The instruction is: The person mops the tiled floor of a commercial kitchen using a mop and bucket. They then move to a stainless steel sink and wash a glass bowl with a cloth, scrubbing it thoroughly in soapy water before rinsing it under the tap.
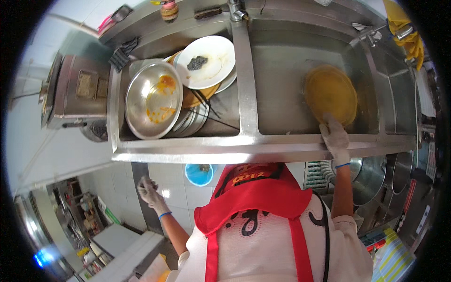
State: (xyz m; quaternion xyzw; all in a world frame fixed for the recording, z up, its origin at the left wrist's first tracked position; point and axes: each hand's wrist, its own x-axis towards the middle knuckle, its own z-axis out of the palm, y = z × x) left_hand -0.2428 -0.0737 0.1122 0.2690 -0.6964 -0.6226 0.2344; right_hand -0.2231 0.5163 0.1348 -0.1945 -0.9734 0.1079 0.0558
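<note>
My right hand (pixel 334 139), in a pale glove, grips the near edge of a round yellow-brown dish (pixel 331 91). The dish lies in cloudy water in the right sink basin (pixel 278 70); my fingertips are at or under the water. Lower left, my left hand (pixel 149 192), gloved too, hangs in front of the sink with its fingers curled. Something dark shows at those fingers, but what it is cannot be made out.
In the left basin, a metal bowl (pixel 154 100) with orange residue leans beside a white plate (pixel 208 63) bearing a dark clump. Chopsticks (pixel 206 102) and stacked plates (pixel 192 123) lie below. A faucet (pixel 238 10) stands behind the divider. A blue bucket (pixel 199 176) sits on the floor.
</note>
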